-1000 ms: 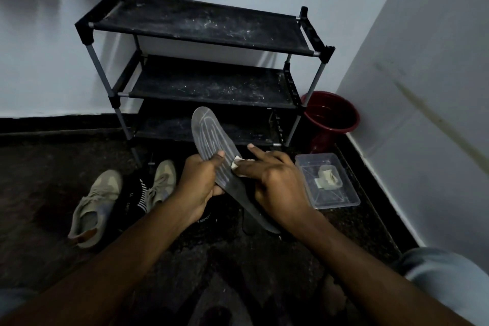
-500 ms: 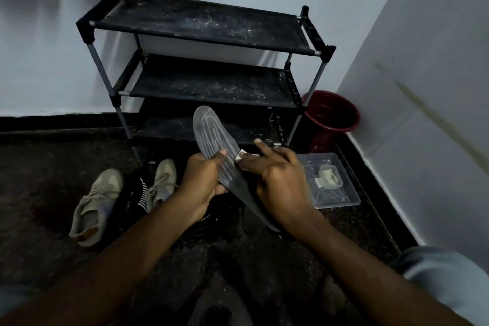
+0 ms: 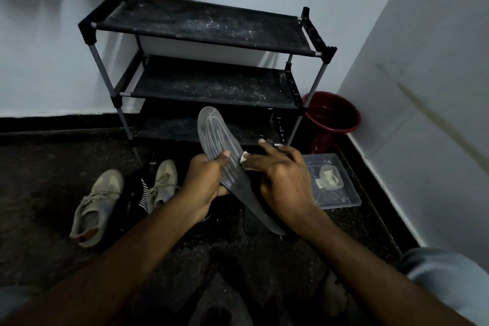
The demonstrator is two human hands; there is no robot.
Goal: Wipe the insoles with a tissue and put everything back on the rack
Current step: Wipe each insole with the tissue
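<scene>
Frame ctr: left hand (image 3: 205, 188) grips grey insole (image 3: 225, 156), thumb on top. Right hand (image 3: 283, 180) pinches tissue (image 3: 243, 159) vs insole edge. Rack (image 3: 206, 34) behind, upper ctr.

The place was a home's shoe corner: a dusty black three-tier rack (image 3: 206, 32) stood against the white wall, tan sneakers (image 3: 98, 204) on the dark floor before it, a red bucket (image 3: 333, 116) beside it.

We see a dark red plastic bucket (image 3: 334, 116) in the corner, with a clear rectangular plastic tray (image 3: 342, 199) near it on the floor.
</scene>
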